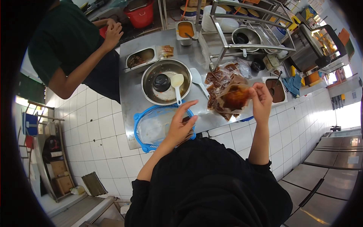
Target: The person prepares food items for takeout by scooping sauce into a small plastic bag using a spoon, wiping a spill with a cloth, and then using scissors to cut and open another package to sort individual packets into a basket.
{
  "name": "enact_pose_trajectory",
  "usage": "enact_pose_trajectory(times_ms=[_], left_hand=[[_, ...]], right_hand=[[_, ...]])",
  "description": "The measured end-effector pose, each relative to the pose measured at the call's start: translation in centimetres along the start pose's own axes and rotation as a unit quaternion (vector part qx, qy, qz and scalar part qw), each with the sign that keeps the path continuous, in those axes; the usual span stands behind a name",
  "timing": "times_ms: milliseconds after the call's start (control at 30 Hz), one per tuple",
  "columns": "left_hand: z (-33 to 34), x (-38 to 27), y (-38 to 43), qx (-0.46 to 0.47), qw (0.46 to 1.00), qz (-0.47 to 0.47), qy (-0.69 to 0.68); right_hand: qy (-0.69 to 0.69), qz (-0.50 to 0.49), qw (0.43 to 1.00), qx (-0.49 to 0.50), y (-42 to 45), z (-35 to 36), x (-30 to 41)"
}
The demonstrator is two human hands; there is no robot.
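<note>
My right hand (261,99) pinches the edge of a clear plastic bag of reddish-brown sauce (234,97) between thumb and fingers. Beneath and behind that bag lies a pile of brown sauce packets (221,76) on the steel table. My left hand (181,124) is raised over the right end of a blue plastic basket (136,124), its thumb and fingers apart. Below its palm some brown packets show, partly hidden; whether the hand touches them is unclear. Past the basket stands a steel mixing bowl (147,90) with a black bowl (161,82) and a pale ladle (177,82) inside.
A white spatula (200,81) lies beside the mixing bowl. Steel containers of orange sauce (185,29), chopped food (137,60) and brown sauce (275,90) stand around the table. A steel rack (224,46) rises at the back right. Another person (76,48) stands at the left edge.
</note>
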State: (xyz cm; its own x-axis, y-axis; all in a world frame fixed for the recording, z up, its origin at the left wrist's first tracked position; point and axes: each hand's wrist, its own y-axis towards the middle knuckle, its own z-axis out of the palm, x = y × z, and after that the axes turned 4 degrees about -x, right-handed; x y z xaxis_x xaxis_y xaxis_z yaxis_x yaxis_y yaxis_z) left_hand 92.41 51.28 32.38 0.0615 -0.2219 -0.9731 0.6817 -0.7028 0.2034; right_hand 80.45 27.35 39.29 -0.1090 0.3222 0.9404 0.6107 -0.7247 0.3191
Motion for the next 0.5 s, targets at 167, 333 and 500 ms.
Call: enact_pose_trajectory(times_ms=[167,333,500], left_hand=[[1.9,1.3,0.0,-0.01,0.98,-0.024,-0.196],[1.0,2.3,-0.4,-0.109,0.927,-0.136,-0.333],[0.0,2.8,-1.2,-0.145,0.912,-0.139,-0.358]], right_hand=[[0.153,0.076,0.984,0.046,-2.7,5.3,0.6],[0.184,0.106,0.974,0.075,-3.6,7.1,0.0],[0.094,-0.022,0.986,0.133,-2.8,7.6,0.5]])
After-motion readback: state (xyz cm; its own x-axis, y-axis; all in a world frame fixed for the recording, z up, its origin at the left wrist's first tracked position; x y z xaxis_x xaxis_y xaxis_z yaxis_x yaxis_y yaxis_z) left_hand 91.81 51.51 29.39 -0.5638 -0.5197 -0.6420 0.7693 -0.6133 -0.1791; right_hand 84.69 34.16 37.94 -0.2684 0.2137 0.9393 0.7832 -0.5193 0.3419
